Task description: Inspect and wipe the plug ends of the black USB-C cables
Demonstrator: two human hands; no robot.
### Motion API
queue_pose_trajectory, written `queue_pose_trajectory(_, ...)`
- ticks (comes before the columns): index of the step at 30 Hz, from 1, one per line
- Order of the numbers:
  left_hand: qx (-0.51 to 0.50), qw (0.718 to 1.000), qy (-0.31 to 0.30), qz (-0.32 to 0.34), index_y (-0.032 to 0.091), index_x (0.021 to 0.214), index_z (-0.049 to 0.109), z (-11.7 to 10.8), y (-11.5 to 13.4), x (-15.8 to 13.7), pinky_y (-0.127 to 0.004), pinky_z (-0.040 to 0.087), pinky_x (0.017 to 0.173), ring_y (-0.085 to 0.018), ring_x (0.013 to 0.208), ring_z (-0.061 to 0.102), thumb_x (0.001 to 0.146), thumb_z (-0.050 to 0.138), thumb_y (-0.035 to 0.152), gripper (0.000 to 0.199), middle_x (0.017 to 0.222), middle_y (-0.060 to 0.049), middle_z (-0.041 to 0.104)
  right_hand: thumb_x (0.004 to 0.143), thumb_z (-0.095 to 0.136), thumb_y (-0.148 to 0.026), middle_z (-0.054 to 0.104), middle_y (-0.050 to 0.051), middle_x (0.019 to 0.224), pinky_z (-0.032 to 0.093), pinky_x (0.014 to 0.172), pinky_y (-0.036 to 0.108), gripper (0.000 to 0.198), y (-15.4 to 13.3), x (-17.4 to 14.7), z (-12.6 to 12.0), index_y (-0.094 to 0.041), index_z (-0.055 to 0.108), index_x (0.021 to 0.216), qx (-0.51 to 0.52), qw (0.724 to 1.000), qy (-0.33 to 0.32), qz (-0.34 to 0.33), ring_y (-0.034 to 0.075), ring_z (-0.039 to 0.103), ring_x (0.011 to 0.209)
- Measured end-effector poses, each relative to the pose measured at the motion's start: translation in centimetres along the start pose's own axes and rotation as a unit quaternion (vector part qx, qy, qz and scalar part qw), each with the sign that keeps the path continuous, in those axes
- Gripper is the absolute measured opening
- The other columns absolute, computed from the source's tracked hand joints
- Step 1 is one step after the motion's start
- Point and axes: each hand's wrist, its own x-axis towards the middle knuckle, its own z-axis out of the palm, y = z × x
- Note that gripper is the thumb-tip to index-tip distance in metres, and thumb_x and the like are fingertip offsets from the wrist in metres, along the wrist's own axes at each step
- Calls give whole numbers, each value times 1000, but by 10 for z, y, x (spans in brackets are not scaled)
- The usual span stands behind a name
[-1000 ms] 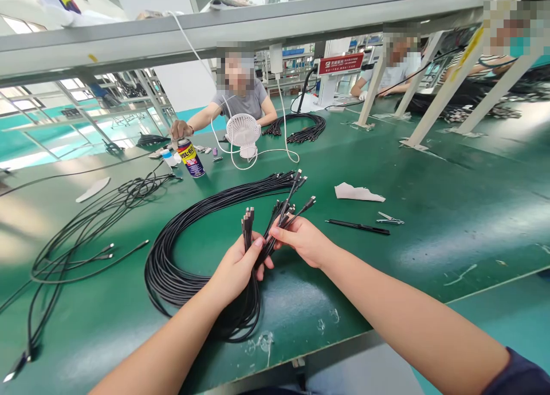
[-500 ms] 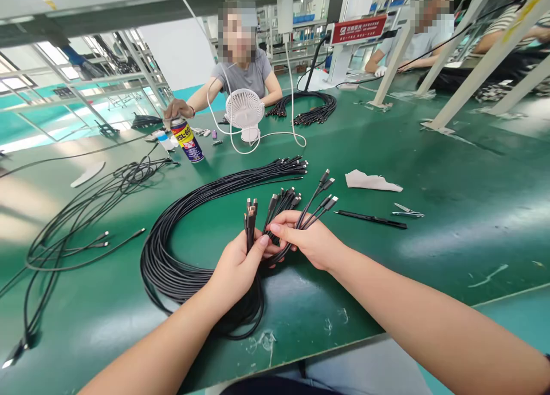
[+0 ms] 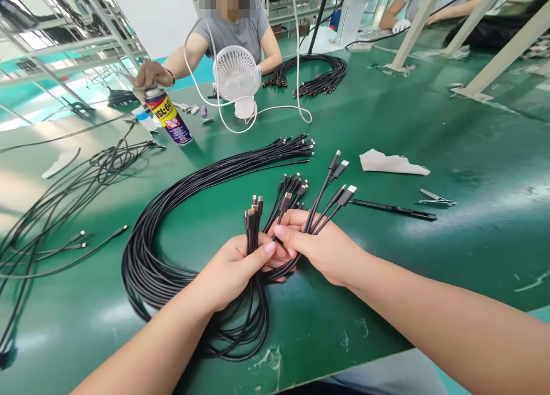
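Observation:
My left hand (image 3: 240, 260) is closed round several black USB cables (image 3: 252, 229), their plugs pointing up above the thumb. Touching it, my right hand (image 3: 322, 243) grips more black cables (image 3: 318, 203), whose plug ends fan out up and to the right. Between the right thumb and fingers one plug (image 3: 284, 204) stands upright. Behind the hands lies a bunch of cable ends (image 3: 296, 186). A thick curved bundle of black cables (image 3: 150, 229) runs round the left side of my hands. Some cable lengths are hidden under my palms.
A person's hand (image 3: 152, 77) rests on a spray can (image 3: 172, 120). A white fan (image 3: 236, 77) stands behind the bundle. Loose cables (image 3: 98, 174) lie at left. Tweezers (image 3: 393, 210), a small metal snipper (image 3: 436, 200) and white scrap (image 3: 393, 163) lie at right. Table legs (image 3: 416, 28) rise behind.
The camera view has tipped downward and come closer. My right hand now holds one plug up between thumb and fingers, nearer the left hand's bunch. The other person's hand stays on the can.

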Motion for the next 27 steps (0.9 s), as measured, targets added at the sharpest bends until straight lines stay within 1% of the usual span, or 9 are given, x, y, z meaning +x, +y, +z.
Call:
queue_pose_trajectory(2,26,999,24,8,16,81,73,0,0,1,-33,55,79,-23,85,70,80,71,50,34,87,-9,75,77,72,-48,54,-4,57,44,51,23,35,1,2,-1,-16,58,71,1,1000,2,-6,9,50,52)
queue_pose_trajectory(4,47,998,37,13,17,81,75,0,1,2,-30,53,77,-21,84,69,79,72,48,31,86,-8,75,75,74,-48,53,-4,56,43,54,23,37,2,4,-3,-17,56,68,-1,1000,1,-5,9,49,53)
queue_pose_trajectory(6,52,998,38,15,18,79,76,0,3,1,-28,52,75,-20,82,68,78,73,46,28,83,-7,75,74,75,-49,52,-5,54,42,54,24,39,2,4,-3,-17,54,66,-4,1000,-4,0,9,49,52)
queue_pose_trajectory(9,39,998,39,17,17,74,75,1,4,1,-29,52,75,-19,76,66,75,76,43,26,78,-7,74,76,74,-48,54,-4,54,43,54,24,38,2,3,-4,-18,55,67,-8,1000,-12,8,10,53,53)
queue_pose_trajectory(13,28,998,52,14,16,69,73,2,3,1,-30,52,72,-18,73,64,74,78,42,26,78,-7,73,78,73,-45,55,-4,54,44,54,24,33,0,2,-4,-17,58,68,-17,1000,-4,8,10,54,53)
queue_pose_trajectory(17,33,997,68,19,15,67,70,3,4,1,-30,51,72,-17,72,62,71,80,42,28,75,-6,72,76,75,-41,59,-3,56,47,53,24,29,-2,2,-3,-17,62,69,-26,1000,4,-9,9,53,51)
queue_pose_trajectory(20,28,996,82,19,16,65,66,6,6,1,-31,50,71,-18,72,62,66,82,44,32,72,-6,70,71,79,-43,63,-2,59,48,52,25,30,-1,2,-3,-18,64,70,-24,999,17,-20,10,55,52)
queue_pose_trajectory(24,36,995,94,21,16,63,61,9,8,2,-30,48,70,-19,72,62,63,83,41,33,73,-5,69,62,84,-48,64,-1,58,49,51,26,36,0,4,-2,-17,65,67,-21,999,34,-25,11,56,52)
queue_pose_trajectory(27,43,994,94,29,17,60,57,9,6,1,-29,46,70,-18,73,61,64,83,37,33,73,-4,69,67,81,-44,62,-1,56,48,51,26,30,-1,5,-3,-17,68,65,-38,998,24,-35,11,54,50)
